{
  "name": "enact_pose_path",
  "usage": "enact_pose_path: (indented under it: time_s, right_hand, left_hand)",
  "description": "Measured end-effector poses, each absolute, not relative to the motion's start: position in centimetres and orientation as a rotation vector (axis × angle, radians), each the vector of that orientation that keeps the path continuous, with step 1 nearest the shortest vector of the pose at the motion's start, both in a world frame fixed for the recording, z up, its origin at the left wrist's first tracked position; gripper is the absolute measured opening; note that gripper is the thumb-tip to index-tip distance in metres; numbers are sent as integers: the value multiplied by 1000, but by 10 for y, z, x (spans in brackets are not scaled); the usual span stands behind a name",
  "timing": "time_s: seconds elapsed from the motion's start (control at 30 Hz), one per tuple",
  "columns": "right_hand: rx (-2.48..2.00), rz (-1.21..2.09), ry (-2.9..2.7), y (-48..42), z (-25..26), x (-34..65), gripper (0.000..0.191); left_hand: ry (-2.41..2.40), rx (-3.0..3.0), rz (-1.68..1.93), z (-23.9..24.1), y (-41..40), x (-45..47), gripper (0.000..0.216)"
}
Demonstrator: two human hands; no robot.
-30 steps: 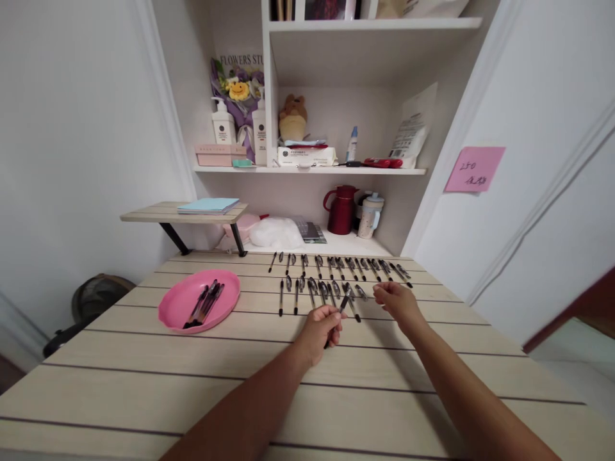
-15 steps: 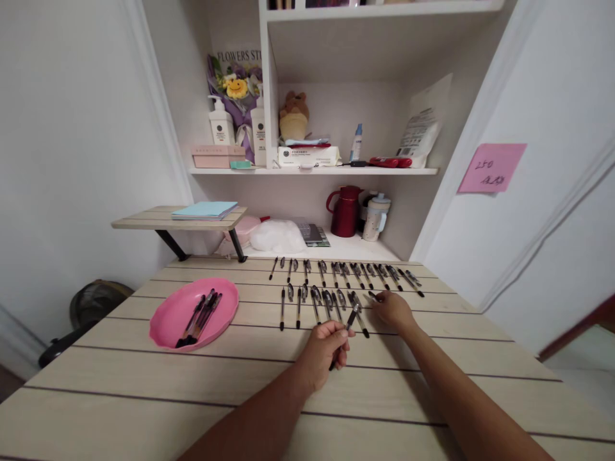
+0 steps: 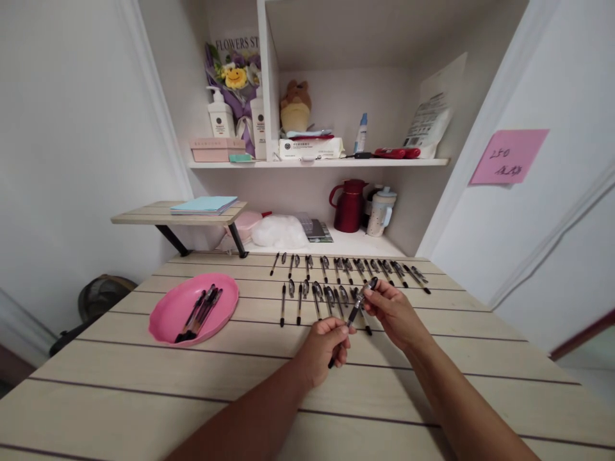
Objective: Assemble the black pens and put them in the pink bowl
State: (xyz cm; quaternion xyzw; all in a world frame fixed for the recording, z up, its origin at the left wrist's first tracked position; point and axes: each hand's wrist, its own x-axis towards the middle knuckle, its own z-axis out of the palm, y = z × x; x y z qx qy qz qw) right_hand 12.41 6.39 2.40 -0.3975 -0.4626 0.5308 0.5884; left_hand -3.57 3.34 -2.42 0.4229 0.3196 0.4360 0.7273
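In the head view, my left hand (image 3: 327,346) pinches a black-gripped pen (image 3: 354,312) that slants up to the right. My right hand (image 3: 391,310) is closed on a dark pen cap (image 3: 371,284) at the pen's upper end; whether the cap is over the tip or just touching cannot be made out. Behind my hands, several uncapped pens (image 3: 299,306) lie in a near row, caps beside them. A farther row of pens (image 3: 324,269) with caps runs along the back of the table (image 3: 192,397). Part of the near row is hidden by my hands.
To the left, a pink bowl (image 3: 229,314) holds several pens (image 3: 204,314). A small raised shelf (image 3: 139,214) with blue paper (image 3: 204,205) stands at the back left. Behind the table are a red jug (image 3: 350,206), a pale cup (image 3: 382,212) and a white plastic bag (image 3: 278,232).
My right hand has lifted from the tabletop and moved left, bringing the cap to the upper end of the pen. My left hand stays nearly in place. The view has shifted slightly.
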Motion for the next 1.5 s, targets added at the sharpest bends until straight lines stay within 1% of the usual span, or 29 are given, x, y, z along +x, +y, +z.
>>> enact_pose_path:
  time_s: [0.2,0.33,0.47,0.57,0.73,0.87,1.07,1.27,1.37,1.5]
  right_hand:
    - [-953,1201,-1111,64,32,126,31]
    - [-1006,1236,-1215,59,35,123,31]
    - [-1034,1267,-1267,54,30,118,29]
    - [-1049,1284,-1300,50,24,116,31]
    - [-1044,1340,-1345,46,20,113,26]
    - [-1035,1330,-1334,45,17,111,25]
    - [-1076,1324,-1329,44,9,109,29]
    - [-1096,1328,-1369,42,20,117,35]
    - [-1181,1175,-1234,49,19,134,36]
    - [-1504,881,-1150,65,-5,162,26]
  left_hand:
    - [708,935,962,-24,33,-36,33]
    - [712,945,975,-22,32,-35,32]
    - [729,954,994,-20,30,-35,28]
    - [750,969,1007,-21,31,-35,27]
    - [768,991,1036,-24,32,-34,25]
    - [808,995,1045,-24,31,-34,28]
    - [859,1019,1048,-23,28,-33,28]
    - [812,1026,1058,-24,26,-32,26]
    - [798,1047,1078,-16,28,-34,29]
    - [883,1109,1180,15,40,-51,31]
